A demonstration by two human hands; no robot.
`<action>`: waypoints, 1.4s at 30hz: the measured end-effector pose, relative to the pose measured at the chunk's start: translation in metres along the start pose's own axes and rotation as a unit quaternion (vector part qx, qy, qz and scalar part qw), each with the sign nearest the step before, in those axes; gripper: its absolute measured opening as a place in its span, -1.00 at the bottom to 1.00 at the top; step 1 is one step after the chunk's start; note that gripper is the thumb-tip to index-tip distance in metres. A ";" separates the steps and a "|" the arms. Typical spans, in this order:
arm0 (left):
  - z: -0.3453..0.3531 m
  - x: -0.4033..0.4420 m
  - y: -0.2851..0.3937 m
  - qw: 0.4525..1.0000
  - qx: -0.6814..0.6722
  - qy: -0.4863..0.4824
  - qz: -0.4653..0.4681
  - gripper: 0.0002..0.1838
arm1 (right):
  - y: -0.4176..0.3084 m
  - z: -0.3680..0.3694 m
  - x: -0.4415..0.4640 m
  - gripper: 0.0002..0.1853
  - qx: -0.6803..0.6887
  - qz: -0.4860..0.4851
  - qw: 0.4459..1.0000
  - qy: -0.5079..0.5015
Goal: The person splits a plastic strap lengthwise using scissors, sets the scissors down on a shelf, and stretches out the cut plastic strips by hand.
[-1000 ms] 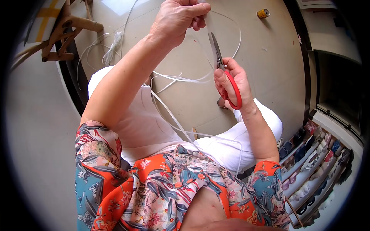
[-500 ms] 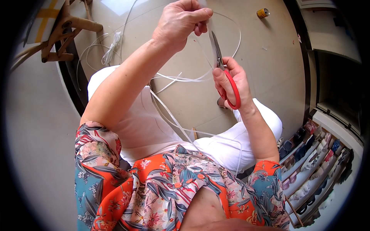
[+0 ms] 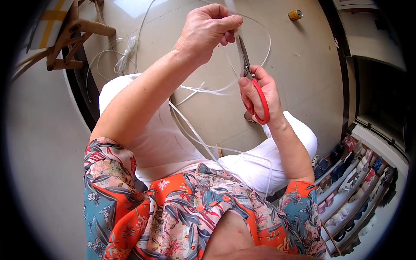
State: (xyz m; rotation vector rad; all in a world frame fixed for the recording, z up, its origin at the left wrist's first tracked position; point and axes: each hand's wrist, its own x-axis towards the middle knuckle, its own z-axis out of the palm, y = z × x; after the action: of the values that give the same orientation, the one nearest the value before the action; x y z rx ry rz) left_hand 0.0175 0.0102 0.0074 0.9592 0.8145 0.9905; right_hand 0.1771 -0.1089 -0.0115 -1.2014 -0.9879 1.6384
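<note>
My left hand [image 3: 210, 30] pinches a thin, translucent white strip [image 3: 231, 6] near the top of the head view. The strip runs down from the fingers alongside the scissor blades. My right hand [image 3: 262, 89] is closed on red-handled scissors [image 3: 264, 104], whose blades point up, their tips close beneath my left fingers. Whether the blades touch the strip I cannot tell. Long white strips [image 3: 190, 126] hang in loops between my legs and lie across my white trousers [image 3: 164, 143].
A bundle of white strip [image 3: 125, 55] lies on the floor at the upper left, near a bamboo frame [image 3: 93, 27]. A yellow can [image 3: 295, 15] is at the upper right. Racks of shoes [image 3: 351, 186] stand at the lower right.
My left hand has moved slightly down and to the right, nearer the scissor tips. My right hand with the scissors has shifted very slightly left.
</note>
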 end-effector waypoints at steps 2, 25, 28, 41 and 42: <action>-0.003 0.004 0.003 1.000 0.011 -0.006 -0.010 -0.86 | 0.000 -0.001 0.001 -0.58 0.000 0.007 1.000 -0.007; -0.011 0.016 0.001 1.000 -0.008 -0.017 0.011 -0.86 | -0.006 -0.009 0.003 -0.52 -0.027 -0.009 1.000 0.006; -0.011 0.015 0.006 1.000 -0.004 -0.028 0.006 -0.87 | -0.002 -0.008 0.003 -0.53 -0.025 -0.016 1.000 0.002; -0.006 0.009 0.003 0.999 -0.012 -0.043 -0.003 -0.86 | -0.004 -0.004 0.001 -0.58 -0.011 -0.005 1.000 -0.002; -0.004 0.006 0.004 0.999 0.006 -0.043 0.001 -0.86 | -0.005 -0.004 0.002 -0.58 -0.016 -0.010 1.000 0.004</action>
State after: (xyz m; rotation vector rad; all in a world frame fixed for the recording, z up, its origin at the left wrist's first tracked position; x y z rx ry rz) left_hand 0.0152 0.0180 0.0089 1.0054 0.7484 0.9414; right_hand 0.1814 -0.1055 -0.0084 -1.2157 -1.0221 1.6054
